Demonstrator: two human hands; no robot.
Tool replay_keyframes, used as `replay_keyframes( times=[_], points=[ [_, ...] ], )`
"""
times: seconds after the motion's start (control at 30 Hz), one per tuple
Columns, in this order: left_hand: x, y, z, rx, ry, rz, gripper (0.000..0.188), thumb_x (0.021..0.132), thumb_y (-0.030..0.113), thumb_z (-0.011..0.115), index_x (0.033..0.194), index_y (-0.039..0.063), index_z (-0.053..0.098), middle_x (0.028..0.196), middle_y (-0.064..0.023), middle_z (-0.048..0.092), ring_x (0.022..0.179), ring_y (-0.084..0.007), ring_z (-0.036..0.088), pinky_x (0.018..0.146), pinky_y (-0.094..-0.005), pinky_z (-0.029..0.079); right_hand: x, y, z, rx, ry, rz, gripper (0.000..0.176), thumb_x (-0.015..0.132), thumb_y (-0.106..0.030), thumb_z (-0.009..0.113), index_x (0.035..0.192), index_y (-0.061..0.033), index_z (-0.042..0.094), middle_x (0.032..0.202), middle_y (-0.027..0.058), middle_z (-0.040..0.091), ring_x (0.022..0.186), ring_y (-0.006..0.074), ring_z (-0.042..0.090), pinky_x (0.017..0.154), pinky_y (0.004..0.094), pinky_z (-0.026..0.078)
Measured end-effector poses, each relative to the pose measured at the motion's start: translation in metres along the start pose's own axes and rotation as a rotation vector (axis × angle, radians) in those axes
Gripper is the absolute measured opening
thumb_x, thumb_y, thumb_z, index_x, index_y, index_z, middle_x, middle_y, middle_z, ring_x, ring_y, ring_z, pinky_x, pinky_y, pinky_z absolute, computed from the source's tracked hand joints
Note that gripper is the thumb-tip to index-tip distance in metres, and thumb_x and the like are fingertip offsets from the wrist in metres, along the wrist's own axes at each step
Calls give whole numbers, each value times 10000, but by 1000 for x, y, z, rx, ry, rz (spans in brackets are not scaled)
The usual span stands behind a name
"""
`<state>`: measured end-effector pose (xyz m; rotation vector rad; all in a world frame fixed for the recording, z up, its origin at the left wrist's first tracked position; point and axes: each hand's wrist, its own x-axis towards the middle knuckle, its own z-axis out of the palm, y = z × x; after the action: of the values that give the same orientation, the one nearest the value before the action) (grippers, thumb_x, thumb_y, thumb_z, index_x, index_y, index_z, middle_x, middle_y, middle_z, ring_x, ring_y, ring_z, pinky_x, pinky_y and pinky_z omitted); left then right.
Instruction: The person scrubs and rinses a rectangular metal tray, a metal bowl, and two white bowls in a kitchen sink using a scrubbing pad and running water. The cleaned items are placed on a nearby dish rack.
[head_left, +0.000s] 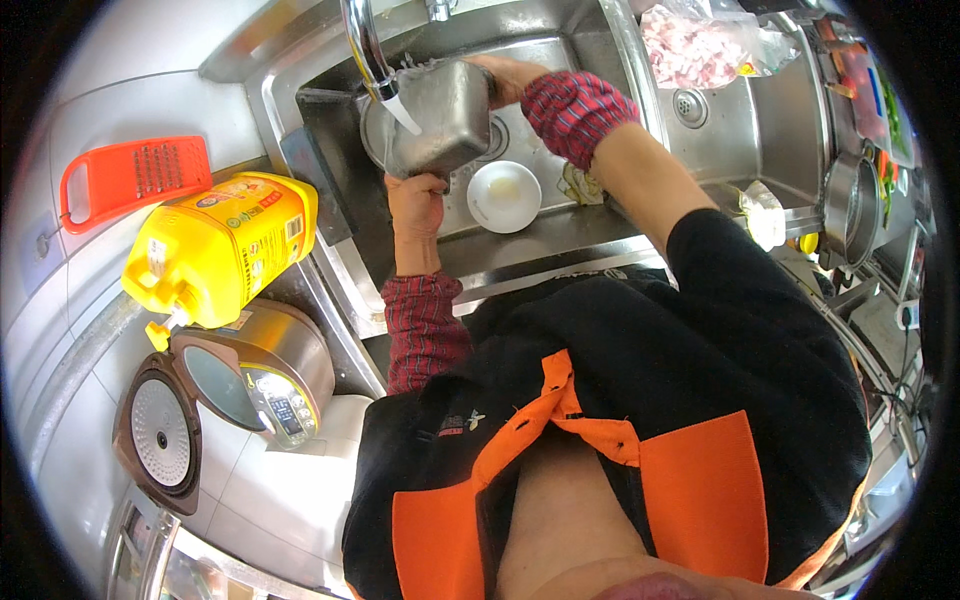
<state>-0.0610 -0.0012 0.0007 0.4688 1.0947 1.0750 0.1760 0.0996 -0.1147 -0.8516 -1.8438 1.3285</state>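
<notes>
Over the left sink basin (536, 86) I hold a rectangular stainless steel container (450, 112), tilted on its side. My left hand (416, 206) grips its near rim, and my right hand (511, 79) is at the far side, its fingers partly hidden behind the metal. Water from the chrome faucet (365, 45) runs onto the container's outer wall and splashes around it. Behind the container, a round metal rim (371, 135) shows in part. A white bowl (480, 202) with a pale yellowish patch inside sits on the basin floor, close to a crumpled cloth (579, 184).
A yellow detergent jug (247, 240) with a pump and an orange grater (142, 180) stand at the left, above an open rice cooker (300, 352). The right basin (739, 127) has bagged chopped meat (694, 45) at its far end. A metal pot (851, 210) stands further right.
</notes>
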Motion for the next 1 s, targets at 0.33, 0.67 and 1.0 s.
replay_keyframes(
  times=[0.33, 0.67, 1.0],
  points=[
    [74, -46, 19, -453, 42, -248, 275, 917, 177, 484, 1117, -3, 544, 1024, -132, 602, 1004, -288, 583, 917, -446, 467, 5, -74, 107, 454, 1018, 1002, 374, 889, -259, 592, 1104, 47, 603, 883, 98, 670, 804, 189, 623, 711, 325, 501],
    [69, -23, 25, -438, -144, -54, 479, 991, 471, 384, 1299, 126, 507, 1227, -70, 586, 1114, -288, 558, 958, -478, 453, -10, -64, 106, 218, 960, 726, 400, 808, -298, 657, 1090, -14, 645, 993, 265, 657, 940, 374, 644, 815, 428, 485],
    [48, -20, 34, -465, -160, -125, 490, 991, 476, 375, 1342, 149, 475, 1327, -73, 518, 1201, -304, 499, 1003, -547, 397, 11, -33, 72, -286, 938, 845, 420, 840, -288, 604, 1102, 41, 603, 1004, 290, 642, 962, 433, 619, 861, 464, 492]
  ],
)
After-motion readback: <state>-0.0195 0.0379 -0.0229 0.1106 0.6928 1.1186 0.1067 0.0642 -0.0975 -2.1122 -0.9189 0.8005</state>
